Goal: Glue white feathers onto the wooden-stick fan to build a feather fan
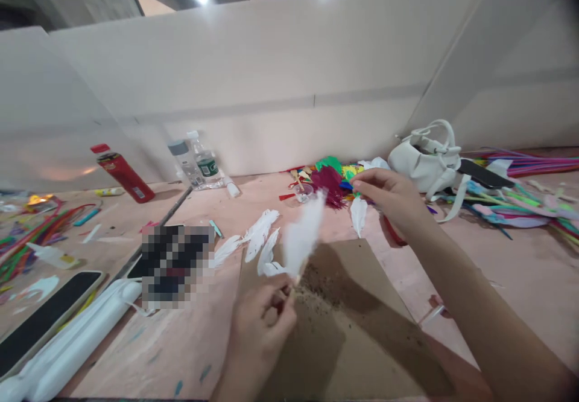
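My left hand pinches a white feather by its quill and keeps it upright above a brown board. The feather's edges are blurred. Dark crumbs are scattered over the board. My right hand is raised beside a heap of coloured feathers, its thumb and fingertips closed together. What they hold, if anything, I cannot make out. Just below those fingertips is another white feather; whether they touch it is unclear. More white feathers lie along the board's upper left edge.
A white handbag stands at the back right, near bundles of coloured pipe cleaners. To the left are a red bottle, a clear water bottle, a phone and a glue bottle. A white partition rises behind.
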`<state>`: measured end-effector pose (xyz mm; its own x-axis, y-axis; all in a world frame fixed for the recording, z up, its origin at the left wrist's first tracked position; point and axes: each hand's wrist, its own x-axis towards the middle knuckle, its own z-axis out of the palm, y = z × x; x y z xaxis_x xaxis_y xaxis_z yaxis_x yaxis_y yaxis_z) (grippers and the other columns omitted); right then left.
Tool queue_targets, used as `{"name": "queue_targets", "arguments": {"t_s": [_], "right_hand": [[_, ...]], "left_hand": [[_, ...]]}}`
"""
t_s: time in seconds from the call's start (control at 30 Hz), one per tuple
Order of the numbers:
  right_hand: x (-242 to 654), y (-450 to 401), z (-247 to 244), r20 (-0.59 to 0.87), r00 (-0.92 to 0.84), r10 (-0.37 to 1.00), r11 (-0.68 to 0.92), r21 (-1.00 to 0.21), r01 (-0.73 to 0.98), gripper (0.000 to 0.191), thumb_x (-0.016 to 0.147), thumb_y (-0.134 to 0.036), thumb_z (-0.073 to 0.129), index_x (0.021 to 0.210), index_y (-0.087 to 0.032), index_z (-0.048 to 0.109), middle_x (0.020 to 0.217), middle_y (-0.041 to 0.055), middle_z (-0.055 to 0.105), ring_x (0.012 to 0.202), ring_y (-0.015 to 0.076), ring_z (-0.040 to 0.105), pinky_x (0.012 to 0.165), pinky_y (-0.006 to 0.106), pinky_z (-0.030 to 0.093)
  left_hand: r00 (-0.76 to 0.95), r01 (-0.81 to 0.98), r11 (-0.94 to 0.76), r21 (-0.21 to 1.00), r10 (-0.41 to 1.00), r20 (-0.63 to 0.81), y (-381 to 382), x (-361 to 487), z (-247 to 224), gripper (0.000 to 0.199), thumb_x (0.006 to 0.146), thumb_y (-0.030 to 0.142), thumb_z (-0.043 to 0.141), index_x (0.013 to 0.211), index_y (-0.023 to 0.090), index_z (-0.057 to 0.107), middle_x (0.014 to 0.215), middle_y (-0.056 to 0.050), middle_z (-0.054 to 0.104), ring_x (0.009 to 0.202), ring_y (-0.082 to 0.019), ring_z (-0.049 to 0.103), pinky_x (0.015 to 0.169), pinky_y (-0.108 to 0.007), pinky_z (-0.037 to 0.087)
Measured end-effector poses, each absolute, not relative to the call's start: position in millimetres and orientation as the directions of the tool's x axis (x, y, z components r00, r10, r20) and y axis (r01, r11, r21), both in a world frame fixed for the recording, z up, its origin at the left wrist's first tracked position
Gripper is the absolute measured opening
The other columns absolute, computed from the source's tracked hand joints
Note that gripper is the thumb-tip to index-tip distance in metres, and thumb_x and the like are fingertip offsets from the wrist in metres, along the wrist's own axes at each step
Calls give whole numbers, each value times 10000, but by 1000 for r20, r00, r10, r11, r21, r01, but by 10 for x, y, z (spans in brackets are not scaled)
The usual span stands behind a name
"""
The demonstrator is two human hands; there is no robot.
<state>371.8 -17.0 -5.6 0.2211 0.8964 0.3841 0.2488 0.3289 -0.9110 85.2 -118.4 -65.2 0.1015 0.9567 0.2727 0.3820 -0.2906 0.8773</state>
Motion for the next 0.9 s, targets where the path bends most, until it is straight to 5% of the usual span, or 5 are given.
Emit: {"name": "queue_targets", "arguments": {"t_s": [0.1,0.23,0.5,0.7,0.9], "right_hand": [[3766,-187,-34,365,303,880,324,-929,179,189,772,-405,761,847,-236,721,840,25,687,770,189,622,703,324,498],[3664,-220,-69,226,69,972,199,-939,279,286,804,-502,733,879,-226,748,897,60,728,843,226,658,725,339,510],[3116,-373,-295,-126,-727,675,63,-972,227,497,889,-596,693,1218,-225,710,1148,90,733,916,208,707,770,314,561],[2974,-391,-361,-150,-647,747,-77,-987,140,312,793,-489,810,836,-191,728,767,22,712,669,154,641,638,265,487],[2978,-351,-318,-65,-485,872,-41,-997,61,290,719,-436,845,783,-183,718,674,-20,621,596,115,533,564,239,424]], "left_hand": [[-241,-150,-129,980,966,91,-1086,641,-634,240,721,228,805,947,160,764,869,-65,759,694,-158,681,544,-198,541],[-175,-601,-62,797,983,-56,-976,459,-716,299,633,207,844,900,124,738,761,-22,667,553,-45,532,431,-81,430],[-120,-656,-149,740,988,93,-926,488,-900,334,654,234,902,930,122,750,833,-49,634,707,-96,576,454,-92,465],[-131,-611,-185,770,983,132,-1036,524,-905,303,724,272,859,988,150,772,812,-59,679,709,-110,607,496,-112,474],[-141,-580,-205,789,979,151,-1125,571,-933,268,756,228,820,1020,208,779,798,-54,742,551,-83,572,451,-132,432]]}}
